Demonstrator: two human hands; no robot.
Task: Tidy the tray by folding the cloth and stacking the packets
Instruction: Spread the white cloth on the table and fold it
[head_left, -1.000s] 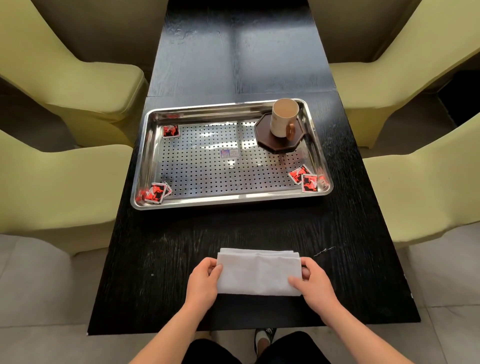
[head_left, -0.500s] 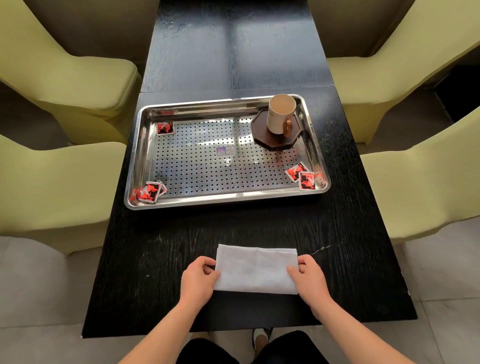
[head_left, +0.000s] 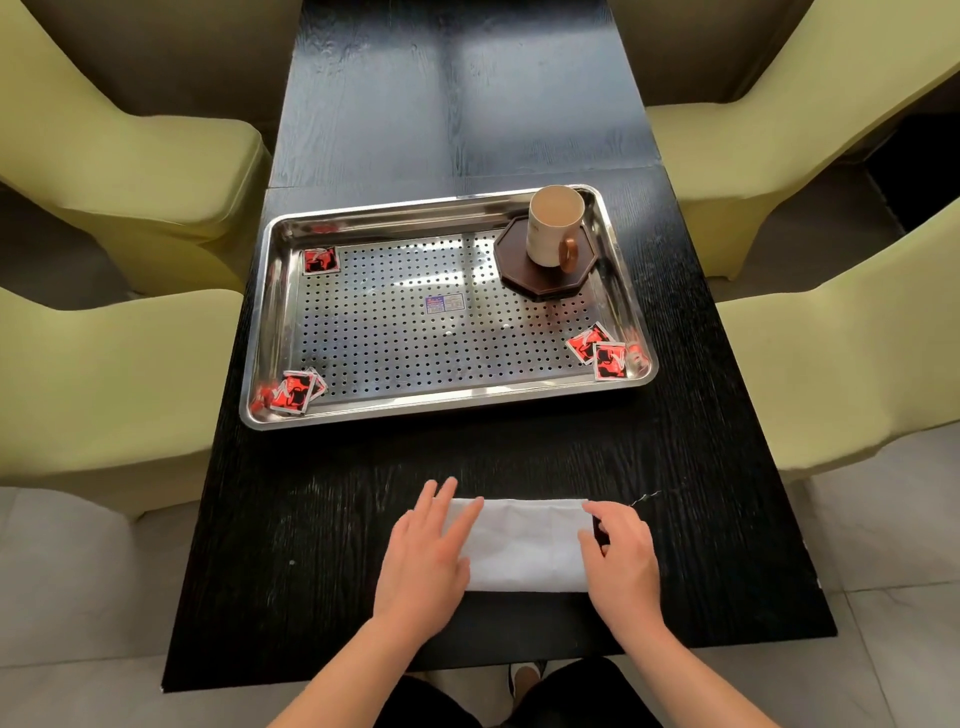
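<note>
A: From the head view, where's the cloth (head_left: 524, 545)?
B: Folded, flat on the black counter (head_left: 311, 519), near edge, well apart from the tray (head_left: 447, 410).
A: Hands?
B: Left hand (head_left: 423, 561): fingers straight, close together, pressing the left end. Right hand (head_left: 621, 556): fingers curled over the right end, thumb on top.
A: Packets (head_left: 605, 358)?
B: Red, scattered across three tray corners.

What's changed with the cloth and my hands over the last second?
The left hand let go of the left end of the cloth and now presses flat on it, fingers straight. The right hand still grips the right end. The tray, packets and mug stayed put.
</note>
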